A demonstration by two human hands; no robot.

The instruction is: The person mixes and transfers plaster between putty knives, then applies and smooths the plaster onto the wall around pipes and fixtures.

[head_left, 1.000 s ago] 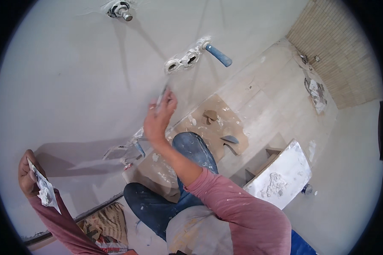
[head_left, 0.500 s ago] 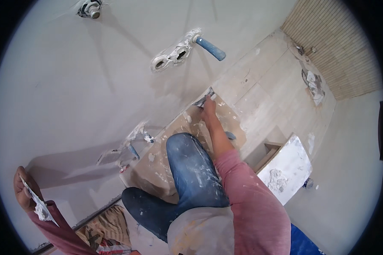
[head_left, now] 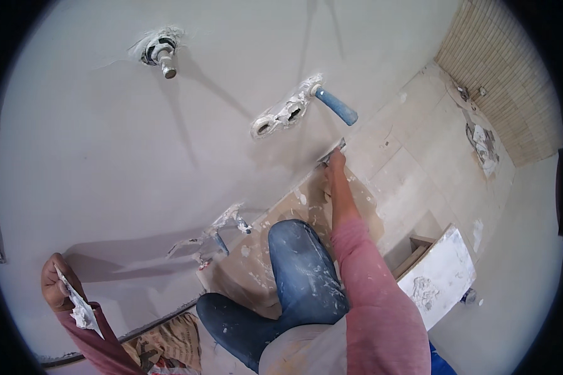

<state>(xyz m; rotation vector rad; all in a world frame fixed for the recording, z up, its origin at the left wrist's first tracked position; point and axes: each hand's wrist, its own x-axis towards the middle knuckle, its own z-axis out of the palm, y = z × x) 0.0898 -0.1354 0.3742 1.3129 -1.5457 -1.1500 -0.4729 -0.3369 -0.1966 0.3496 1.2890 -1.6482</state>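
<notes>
Our R hand (head_left: 336,160) grips scraper (head_left: 331,151) below blue pipe (head_left: 336,106); L hand (head_left: 56,282), L of pipe, pinches blade (head_left: 76,292): tilt cld drop putty (head_left: 81,314).

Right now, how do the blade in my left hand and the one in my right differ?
Load: the left blade carries a thick white heap; the right blade shows none.
Place: the left blade is at far left, in the left hand; the right blade is by the lower edge of the wall, in the right hand.
Both look flat.
</notes>
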